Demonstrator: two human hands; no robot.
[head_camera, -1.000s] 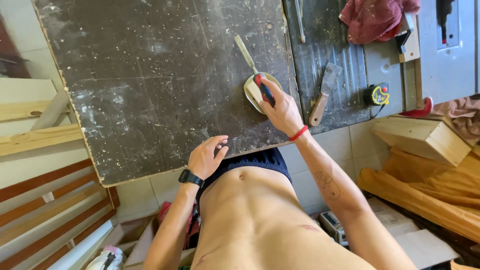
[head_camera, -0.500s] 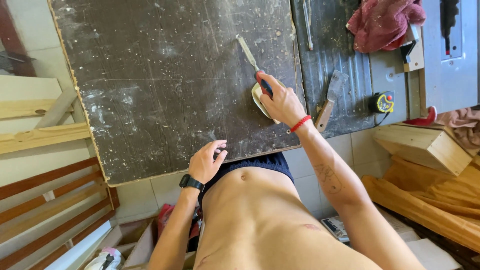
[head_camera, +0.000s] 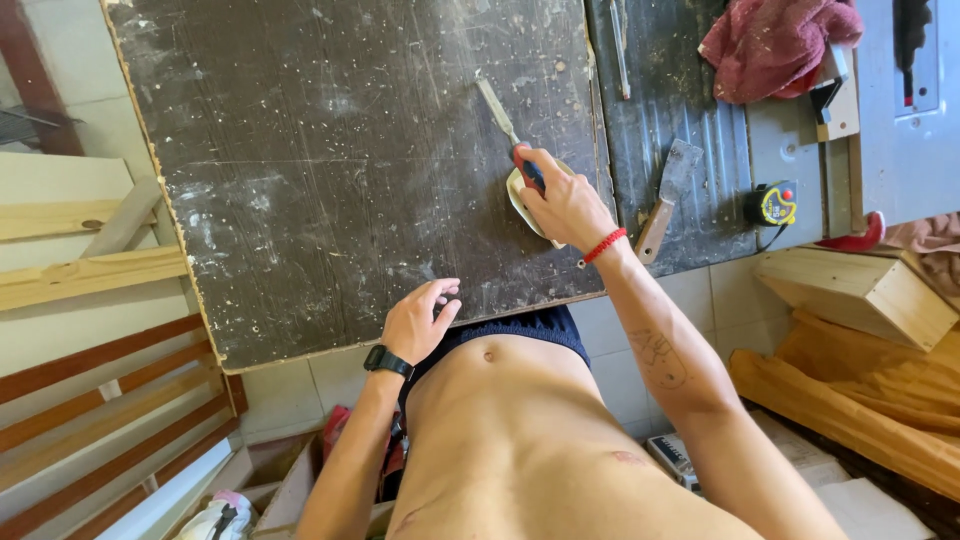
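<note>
right hand clamped on chisel handle, over pale plate | blade running up-left, away from body | left hand loosely curled, empty, at near counter edge, well apart | scraper just right of right hand

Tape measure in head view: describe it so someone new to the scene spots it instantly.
Start at the big dark scuffed board covering the bench, then go right past the right hand and the wooden-handled scraper lying on the grey strip. Just right of the scraper sits the tape measure, near the bench's front edge. It is the only small, squat yellow-and-black case there, with a red button on top.
</note>
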